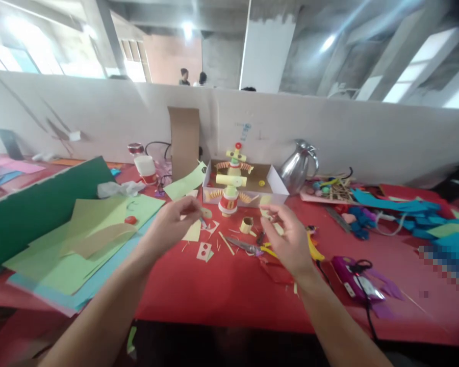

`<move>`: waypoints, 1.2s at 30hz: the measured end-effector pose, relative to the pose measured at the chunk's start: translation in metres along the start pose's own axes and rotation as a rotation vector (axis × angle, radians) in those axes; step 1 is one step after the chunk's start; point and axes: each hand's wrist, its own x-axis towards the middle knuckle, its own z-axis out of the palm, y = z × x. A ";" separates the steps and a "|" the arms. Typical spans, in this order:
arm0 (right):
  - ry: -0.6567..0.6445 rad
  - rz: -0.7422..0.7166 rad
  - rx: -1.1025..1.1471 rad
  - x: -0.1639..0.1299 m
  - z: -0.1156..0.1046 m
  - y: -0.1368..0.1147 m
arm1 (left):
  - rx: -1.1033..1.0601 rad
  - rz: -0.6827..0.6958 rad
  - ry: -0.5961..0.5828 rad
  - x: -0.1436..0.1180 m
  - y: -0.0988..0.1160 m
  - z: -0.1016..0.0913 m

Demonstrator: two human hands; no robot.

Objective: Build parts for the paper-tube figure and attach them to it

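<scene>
Just before the paper figure (pixel 229 178), the left hand (pixel 172 224) pinches a small round paper piece (pixel 206 213); the right hand (pixel 288 239) pinches a pale strip (pixel 265 211), both raised for fitting.

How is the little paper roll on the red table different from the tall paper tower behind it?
The paper roll is one short yellowish ring; the paper tower is tall, stacked from several pieces. The roll is plain, while the tower has red bands, orange springy arms and a red top. The roll sits nearer the right hand; the tower stands by the cardboard box. Both stand upright on the table.
</scene>
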 end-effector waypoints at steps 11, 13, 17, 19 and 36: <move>-0.289 0.261 0.456 0.116 0.053 0.068 | 0.393 0.296 -0.007 0.123 -0.021 -0.005; -0.368 0.268 0.530 0.122 0.059 0.072 | 0.380 0.294 -0.030 0.131 -0.022 -0.004; -0.491 0.253 0.679 0.126 0.064 0.080 | 0.341 0.316 -0.108 0.145 -0.023 0.000; -0.512 0.236 0.697 0.128 0.065 0.084 | 0.333 0.354 -0.128 0.151 -0.023 0.002; -0.453 0.309 0.821 0.128 0.072 0.103 | 0.303 0.176 -0.270 0.165 -0.031 0.006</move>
